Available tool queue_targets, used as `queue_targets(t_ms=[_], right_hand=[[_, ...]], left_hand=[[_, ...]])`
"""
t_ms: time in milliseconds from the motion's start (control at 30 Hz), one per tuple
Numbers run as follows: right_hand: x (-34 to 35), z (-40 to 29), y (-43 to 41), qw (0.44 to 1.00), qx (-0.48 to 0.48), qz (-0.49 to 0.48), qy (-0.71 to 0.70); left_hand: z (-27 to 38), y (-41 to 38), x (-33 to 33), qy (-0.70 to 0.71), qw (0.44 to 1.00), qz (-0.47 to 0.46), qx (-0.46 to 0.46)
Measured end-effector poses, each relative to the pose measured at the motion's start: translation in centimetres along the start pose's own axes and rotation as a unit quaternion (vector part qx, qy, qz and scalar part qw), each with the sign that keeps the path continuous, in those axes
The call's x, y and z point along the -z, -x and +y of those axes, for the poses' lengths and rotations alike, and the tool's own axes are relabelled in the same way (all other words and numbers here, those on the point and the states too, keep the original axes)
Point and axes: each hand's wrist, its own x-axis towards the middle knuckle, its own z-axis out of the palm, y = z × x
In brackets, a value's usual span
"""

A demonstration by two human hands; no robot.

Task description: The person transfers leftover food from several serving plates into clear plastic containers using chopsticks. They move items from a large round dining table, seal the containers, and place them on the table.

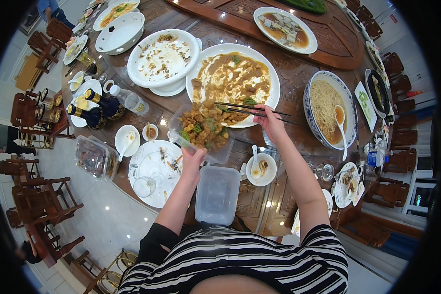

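My left hand (pixel 193 161) grips the near edge of a clear plastic container (pixel 226 152) full of browned meat pieces with green peppers (pixel 202 128). The container is raised at the near-left rim of a large white plate (pixel 275 88) with saucy remains of food. My right hand (pixel 268 123) holds dark chopsticks (pixel 239 110), their tips pointing left over the food where plate and container meet; whether they grip a piece I cannot tell. An empty translucent plastic container (pixel 217 194) lies near my body, below the filled one.
A noodle bowl (pixel 308 106) with a spoon stands right; a small bowl (pixel 268 180) lies nearer. Left are a used plate (pixel 137 191) with a glass, a closed food container (pixel 95 158), dark bottles (pixel 106 104) and a plastic bottle (pixel 132 101). A wooden turntable (pixel 235 14) lies beyond.
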Motion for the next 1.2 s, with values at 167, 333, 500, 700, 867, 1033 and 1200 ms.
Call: queue_targets(t_ms=[167,333,500,700,867,1033,1200], right_hand=[[-0.6,-1.2,-0.5,0.998,0.021,-0.02,0.056],[-1.5,-2.2,0.3,0.996,0.032,-0.026,0.078],[-3.4,-3.1,3.4,0.993,0.002,-0.065,0.096],[-3.7,-3.6,1.3,0.993,0.096,-0.012,0.074],[-5.4,-1.6,-1.4,0.986,0.126,0.007,0.106],[-6.7,-0.9,-1.0,0.988,0.093,-0.039,0.118],[-5.9,-3.0,0.4,0.993,0.075,-0.049,0.076]], left_hand=[[0.3,0.1,0.0,-0.012,1.0,-0.004,0.004],[0.4,0.2,-0.1,-0.016,1.0,-0.005,0.004],[0.1,0.0,0.3,-0.022,1.0,-0.001,0.005],[0.3,0.1,0.2,-0.006,1.0,0.0,0.01],[0.2,-0.1,0.3,-0.031,0.999,0.017,0.016],[-0.2,-0.4,0.9,-0.019,0.999,0.005,0.026],[-0.4,-0.4,1.0,-0.008,1.0,-0.003,0.021]])
